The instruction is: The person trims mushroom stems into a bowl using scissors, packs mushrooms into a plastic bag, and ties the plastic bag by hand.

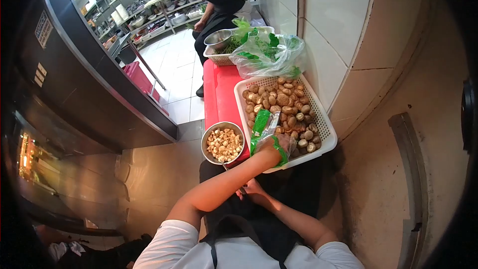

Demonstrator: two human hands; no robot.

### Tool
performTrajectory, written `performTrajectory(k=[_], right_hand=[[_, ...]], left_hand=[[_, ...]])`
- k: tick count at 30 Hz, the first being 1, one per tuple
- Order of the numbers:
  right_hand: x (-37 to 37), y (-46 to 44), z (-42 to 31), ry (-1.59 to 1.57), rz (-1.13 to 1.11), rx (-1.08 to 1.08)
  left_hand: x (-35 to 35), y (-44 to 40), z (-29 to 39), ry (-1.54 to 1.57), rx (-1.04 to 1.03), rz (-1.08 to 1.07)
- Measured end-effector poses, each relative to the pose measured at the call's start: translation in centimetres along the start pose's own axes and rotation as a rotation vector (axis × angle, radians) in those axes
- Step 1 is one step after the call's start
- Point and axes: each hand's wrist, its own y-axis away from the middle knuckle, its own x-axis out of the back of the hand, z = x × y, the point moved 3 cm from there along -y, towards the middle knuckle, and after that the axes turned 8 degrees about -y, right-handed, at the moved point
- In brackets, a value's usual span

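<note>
My left hand (283,143) reaches across my body into the white basket (326,128) of brown mushrooms (283,100). It is at the mushrooms, beside a green and clear plastic packet (261,122); its fingertips are not clear. Near my lap, my right hand (254,189) is closed around what looks like a knife (242,190), its thin blade pointing toward a metal bowl (203,145). Pale cut pieces (224,144) fill much of that bowl, which sits left of the basket on a red surface (211,92).
Behind the basket are a clear bag of leafy greens (271,50) and another basket (219,60) with greens and a metal bowl (218,39). A person in a black apron (224,2) sits beyond. Tiled wall (326,45) rises right; a dark panel (89,69) stands left.
</note>
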Motion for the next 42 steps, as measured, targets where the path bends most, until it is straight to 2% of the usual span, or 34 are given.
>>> performTrajectory(k=[2,4,6,9,12,15,19,22,23,26,30,31,32,36,37,38,40,42], right_hand=[[-0.5,0.1,-0.4,-0.017,-0.018,0.017],[-0.8,0.2,-0.7,-0.022,-0.021,0.017],[-0.9,0.3,-0.6,-0.023,-0.008,0.003],[-1.7,0.7,-2.0,0.047,0.048,-0.06],[-2.1,1.2,-2.9,0.018,0.128,0.018],[-2.3,1.4,-3.3,0.022,0.16,0.039],[-1.8,1.2,-2.6,0.158,0.108,-0.009],[-1.8,0.9,-2.4,0.146,0.109,-0.049],[-2.2,1.1,-2.9,0.149,0.139,-0.056],[-3.3,1.6,-4.3,0.204,0.172,-0.03],[-3.3,2.0,-4.7,0.276,0.234,0.022],[-3.7,1.9,-5.3,0.341,0.264,0.111],[-3.8,2.2,-5.9,0.376,0.31,0.043],[-6.4,1.6,-9.9,0.808,0.35,0.344],[-6.9,1.3,-10.4,0.84,0.366,0.463],[-7.5,1.2,-11.0,0.912,0.391,0.414],[-8.1,0.6,-11.4,1.024,0.426,0.621],[-8.3,0.4,-11.8,1.124,0.43,0.545]], left_hand=[[-5.7,-0.1,-1.3,-0.251,-0.304,0.233],[-5.1,1.3,-1.4,-0.601,-0.527,0.26],[2.7,4.5,-0.1,-1.044,-0.659,0.054],[4.2,4.6,-1.3,0.0,-0.463,0.311],[9.3,6.6,-1.2,0.252,-0.441,0.209],[12.8,9.1,-1.1,0.381,-0.344,0.449],[14.9,10.6,-3.5,0.535,-0.214,0.649],[14.7,10.9,-6.6,0.891,-0.158,0.72],[14.1,11.1,-8.0,1.009,-0.071,0.637],[11.9,11.7,-11.9,1.575,0.142,0.633],[7.3,13.2,-18.1,1.609,0.364,0.665],[5.9,13.6,-19.3,1.589,0.423,0.681],[4.7,14.1,-20.2,1.568,0.484,0.695],[0.9,15.2,-21.8,1.762,0.599,0.613],[0.4,15.5,-22.0,1.789,0.603,0.55],[0.1,15.8,-22.1,1.83,0.573,0.541],[-0.1,15.9,-22.2,1.909,0.489,0.526],[-0.4,15.9,-22.2,1.854,0.492,0.518]])
